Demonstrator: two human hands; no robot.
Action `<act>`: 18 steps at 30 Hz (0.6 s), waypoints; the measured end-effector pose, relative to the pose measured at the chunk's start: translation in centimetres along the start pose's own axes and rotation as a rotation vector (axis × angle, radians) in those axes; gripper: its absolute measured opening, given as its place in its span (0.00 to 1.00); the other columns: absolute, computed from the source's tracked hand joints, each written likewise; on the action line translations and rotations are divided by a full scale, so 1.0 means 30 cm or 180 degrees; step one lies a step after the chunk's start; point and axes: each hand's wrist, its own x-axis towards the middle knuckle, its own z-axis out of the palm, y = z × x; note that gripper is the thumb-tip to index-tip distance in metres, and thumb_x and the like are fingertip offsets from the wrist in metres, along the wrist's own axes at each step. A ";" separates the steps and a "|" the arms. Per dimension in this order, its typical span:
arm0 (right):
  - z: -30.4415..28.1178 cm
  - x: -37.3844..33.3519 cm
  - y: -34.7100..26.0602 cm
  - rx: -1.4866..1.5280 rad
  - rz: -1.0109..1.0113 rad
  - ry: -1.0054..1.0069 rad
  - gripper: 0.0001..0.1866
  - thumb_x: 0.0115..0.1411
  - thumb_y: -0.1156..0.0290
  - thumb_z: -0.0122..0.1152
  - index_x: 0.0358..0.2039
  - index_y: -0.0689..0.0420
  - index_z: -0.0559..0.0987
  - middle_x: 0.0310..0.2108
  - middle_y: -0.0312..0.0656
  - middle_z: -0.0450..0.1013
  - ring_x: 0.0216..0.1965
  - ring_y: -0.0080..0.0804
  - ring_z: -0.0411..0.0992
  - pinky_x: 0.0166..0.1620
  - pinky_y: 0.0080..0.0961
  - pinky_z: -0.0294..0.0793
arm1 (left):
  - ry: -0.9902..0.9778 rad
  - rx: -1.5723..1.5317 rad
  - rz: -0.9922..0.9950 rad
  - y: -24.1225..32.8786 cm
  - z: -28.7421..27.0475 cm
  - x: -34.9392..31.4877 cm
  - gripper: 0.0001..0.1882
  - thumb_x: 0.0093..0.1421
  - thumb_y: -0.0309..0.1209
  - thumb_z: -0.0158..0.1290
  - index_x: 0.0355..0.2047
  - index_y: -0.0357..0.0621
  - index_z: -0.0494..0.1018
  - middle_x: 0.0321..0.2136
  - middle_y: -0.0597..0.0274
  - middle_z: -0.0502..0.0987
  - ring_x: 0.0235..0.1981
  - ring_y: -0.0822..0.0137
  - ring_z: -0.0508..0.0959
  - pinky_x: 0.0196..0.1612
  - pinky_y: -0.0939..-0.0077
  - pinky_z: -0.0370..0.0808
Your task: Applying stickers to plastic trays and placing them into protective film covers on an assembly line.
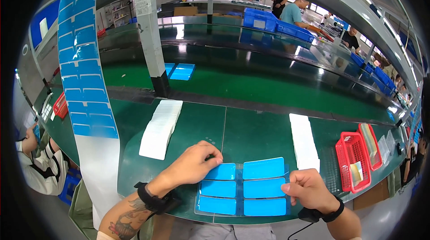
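In front of me on the green bench lies a clear tray bearing several blue rectangular sheets in two columns. My left hand is closed, thumb and fingers pinched at the outer top corner of the upper left blue sheet. My right hand is curled closed at the tray's right side, its thumb on the outer edge of the middle right blue sheet. That sheet's far corner is partly covered by the thumb. Both wrists wear black bands.
White card stacks stand at left and right. Red baskets sit at the right. A long strip with blue pieces hangs at the left. Beyond a grey post, more blue sheets lie on the green conveyor. Other people are around.
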 end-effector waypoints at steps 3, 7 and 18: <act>0.035 -0.005 -0.070 0.0160 -0.0336 -0.0023 0.17 0.64 0.71 0.61 0.17 0.57 0.70 0.15 0.32 0.69 0.17 0.14 0.65 0.21 0.16 0.63 | 0.0433 -0.0201 -0.0004 0.018 -0.009 -0.033 0.11 0.64 0.29 0.52 0.44 0.39 0.76 0.41 0.60 0.72 0.38 0.70 0.73 0.41 0.76 0.71; 0.045 0.001 -0.219 0.0398 -0.0862 0.0089 0.18 0.60 0.71 0.64 0.16 0.56 0.68 0.14 0.31 0.67 0.16 0.14 0.64 0.20 0.16 0.62 | 0.1131 -0.0652 -0.0193 0.007 -0.026 -0.151 0.12 0.63 0.27 0.51 0.46 0.38 0.74 0.38 0.63 0.71 0.35 0.73 0.71 0.39 0.80 0.68; -0.147 0.173 -0.396 -0.0871 -0.0926 0.0101 0.18 0.58 0.65 0.63 0.15 0.53 0.69 0.14 0.28 0.65 0.14 0.13 0.60 0.18 0.15 0.56 | 0.1543 -0.0140 -0.0447 -0.106 -0.052 -0.429 0.10 0.53 0.27 0.60 0.37 0.38 0.78 0.30 0.57 0.79 0.32 0.66 0.78 0.36 0.74 0.72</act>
